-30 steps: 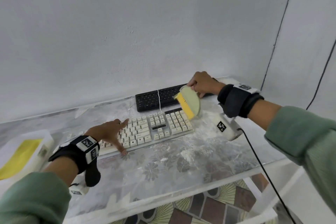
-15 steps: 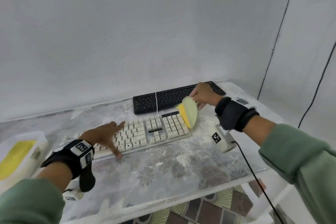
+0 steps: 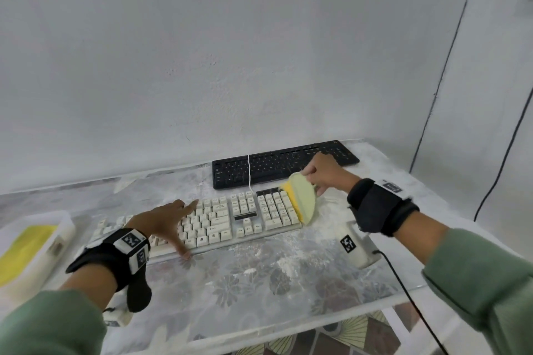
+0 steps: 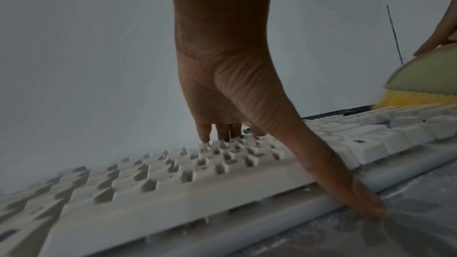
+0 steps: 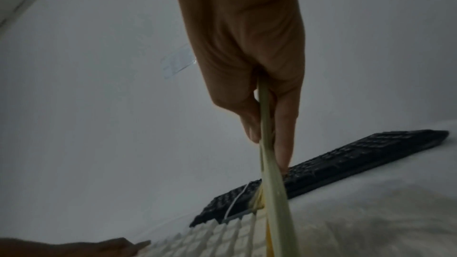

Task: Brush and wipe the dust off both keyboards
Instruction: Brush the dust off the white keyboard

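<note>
Head view: left hand [image 3: 161, 220] flat, fingers spread on white keyboard [image 3: 219, 222]; right hand [image 3: 323, 173] pinching brush [image 3: 300, 202] at its right end. Black keyboard [image 3: 277, 164] just behind, white cord [image 3: 249, 173] lying across it. Yellow cloth [image 3: 26, 251] in tray [image 3: 62, 228] far left, powder on table [image 3: 259, 297].

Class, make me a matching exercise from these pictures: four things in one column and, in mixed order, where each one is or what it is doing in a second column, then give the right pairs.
Things
1. white keyboard
2. black keyboard
3. brush
4. left hand

Place or state
A. held in the right hand, bristles on the right end of the keys
B. lies at the back, near the wall
C. rests spread on the keys, thumb at the front edge
D. lies at the front, being brushed

Pairs: 1-D, 2-B, 3-A, 4-C
</note>
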Available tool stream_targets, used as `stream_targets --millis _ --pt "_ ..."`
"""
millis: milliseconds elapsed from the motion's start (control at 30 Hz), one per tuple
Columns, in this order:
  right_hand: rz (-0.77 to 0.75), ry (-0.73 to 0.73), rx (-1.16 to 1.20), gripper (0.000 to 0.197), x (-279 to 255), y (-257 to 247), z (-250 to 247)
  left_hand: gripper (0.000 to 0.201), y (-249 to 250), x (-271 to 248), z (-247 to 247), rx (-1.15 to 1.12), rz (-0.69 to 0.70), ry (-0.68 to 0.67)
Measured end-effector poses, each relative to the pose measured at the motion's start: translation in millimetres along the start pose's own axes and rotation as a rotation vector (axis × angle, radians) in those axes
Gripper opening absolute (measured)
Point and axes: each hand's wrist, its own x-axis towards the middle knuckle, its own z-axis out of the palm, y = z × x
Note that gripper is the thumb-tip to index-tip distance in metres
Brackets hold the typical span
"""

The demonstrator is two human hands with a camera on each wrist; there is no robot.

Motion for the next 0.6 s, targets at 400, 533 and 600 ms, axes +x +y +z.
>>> stream_targets --millis 400,533,600 --pt "-0.046 -0.129 0.048 0.027 -4.3 -2.4 -15.5 0.155 -0.1 3.6 1.9 -0.01 -0.001 -0.005" --pt "-0.038 -0.336 -0.003 0.027 -10.8 -11.2 -39.6 0.15 0.1 4.3 1.9 -0.001 -0.006 -0.008" --pt "-0.061 -0.165 0.03 0.027 -6.4 -18.2 -38.9 0.152 0.2 3.4 1.3 0.009 -0.008 -0.013"
